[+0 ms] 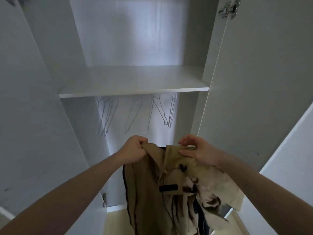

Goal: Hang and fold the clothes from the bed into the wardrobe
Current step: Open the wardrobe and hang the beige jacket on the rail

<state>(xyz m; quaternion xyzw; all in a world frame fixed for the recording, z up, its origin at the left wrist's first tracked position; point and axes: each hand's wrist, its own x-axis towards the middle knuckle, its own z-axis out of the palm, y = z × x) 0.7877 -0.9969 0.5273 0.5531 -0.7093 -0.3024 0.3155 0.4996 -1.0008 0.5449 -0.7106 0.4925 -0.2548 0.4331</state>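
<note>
The person stands at the open white wardrobe, both bare forearms stretched toward it. The left hand bunches the top edge of a tan jacket in a tight fist grip. The right hand, at 3 o'clock from the left, pinches the collar, thumb under and fingers curled over the cloth. The jacket hangs limp below both hands, matte woven fabric with dark piping, a black tab and a paler blotched lining (creased and crumpled). At 12 o'clock from the hands, thin wire hangers dangle under a smooth flat shelf. A metal hinge sits on the right door.
</note>
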